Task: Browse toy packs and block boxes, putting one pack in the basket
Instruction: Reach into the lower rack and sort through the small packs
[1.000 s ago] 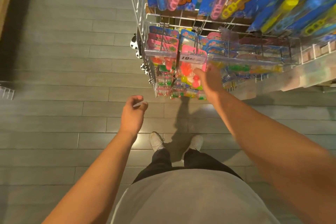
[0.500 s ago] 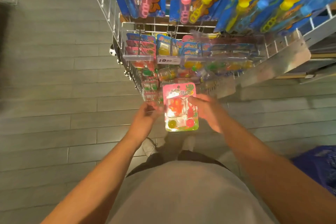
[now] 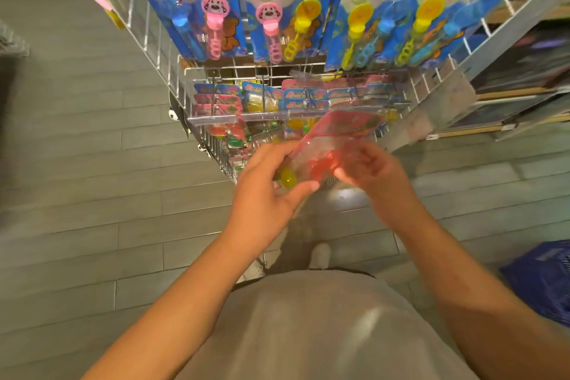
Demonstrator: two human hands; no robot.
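A pink toy pack with a clear blister over red and yellow pieces is tilted in front of the rack, held between both hands. My left hand grips its lower left corner, thumb under the yellow piece. My right hand holds its right edge with curled fingers. The blue basket shows at the lower right edge, partly cut off.
A white wire rack carries blue bubble-wand packs on top and a row of small toy packs on hooks below. Shelves stand at the right. Grey plank floor stretches to the left.
My right hand pulled the pink pack off its hook, my left hand joined it, and the pack has since tilted up and to the right. The camera has swung upward.
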